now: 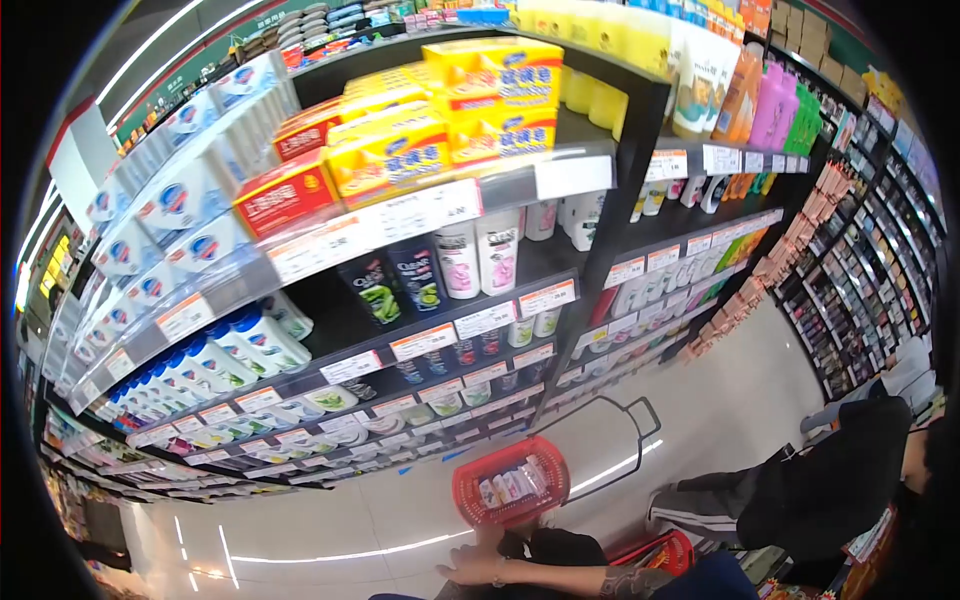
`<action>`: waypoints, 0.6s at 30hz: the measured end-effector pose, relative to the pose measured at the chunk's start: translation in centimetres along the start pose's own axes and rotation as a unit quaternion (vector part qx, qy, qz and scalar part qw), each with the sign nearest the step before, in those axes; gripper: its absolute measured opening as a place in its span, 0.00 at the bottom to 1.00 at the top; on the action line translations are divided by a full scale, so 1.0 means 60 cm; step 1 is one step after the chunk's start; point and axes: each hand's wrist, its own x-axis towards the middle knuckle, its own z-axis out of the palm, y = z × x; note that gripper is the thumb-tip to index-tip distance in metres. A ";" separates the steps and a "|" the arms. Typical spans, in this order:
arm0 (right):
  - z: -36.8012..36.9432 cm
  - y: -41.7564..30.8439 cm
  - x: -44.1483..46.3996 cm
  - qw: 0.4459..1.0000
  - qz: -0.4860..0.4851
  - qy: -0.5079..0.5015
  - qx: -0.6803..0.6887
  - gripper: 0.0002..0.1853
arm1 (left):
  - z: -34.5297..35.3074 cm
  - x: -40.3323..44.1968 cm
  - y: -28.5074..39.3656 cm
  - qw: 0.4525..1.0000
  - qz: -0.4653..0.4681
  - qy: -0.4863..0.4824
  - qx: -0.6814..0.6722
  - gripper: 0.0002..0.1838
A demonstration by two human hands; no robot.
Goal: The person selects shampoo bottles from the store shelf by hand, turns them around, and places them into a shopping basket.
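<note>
My right hand (473, 566) reaches in from the lower right, at the end of a bare, tattooed forearm (570, 577). Its fingers look spread, and I see nothing held in them. Just beyond it on the floor stands a red shopping basket (462, 492) holding several white and pink packages (512, 485). A long black pull handle (648, 432) extends from the basket to the right. Whether the hand touches the basket I cannot tell. My left hand cannot be made out.
A tall shelf carries yellow soap boxes (390, 158), white-and-blue soap packs (180, 210) and shampoo bottles (457, 260). A person in black (830, 490) is at the right, near another red basket (680, 552). Pale tiled floor (370, 510) runs along the shelf.
</note>
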 end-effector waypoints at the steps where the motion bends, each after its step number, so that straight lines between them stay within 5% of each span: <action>1: 0.014 0.010 0.022 1.000 0.003 0.001 -0.009 0.43 | -0.008 0.000 -0.002 1.000 0.002 0.005 -0.005 0.23; 3: 0.041 0.026 0.073 0.995 0.018 -0.013 -0.102 0.43 | -0.018 -0.007 -0.008 1.000 0.007 0.008 -0.009 0.23; 9: 0.027 -0.040 0.058 0.991 0.021 -0.123 -0.048 0.40 | -0.033 -0.029 -0.024 0.999 0.013 0.021 -0.025 0.22; 12: 0.041 -0.064 0.051 0.988 -0.051 -0.119 -0.081 0.39 | -0.037 -0.041 -0.026 0.999 0.009 0.032 -0.035 0.22; 18: 0.023 -0.065 0.053 0.982 -0.044 -0.078 -0.163 0.39 | -0.035 -0.065 -0.008 0.996 -0.018 0.062 -0.057 0.22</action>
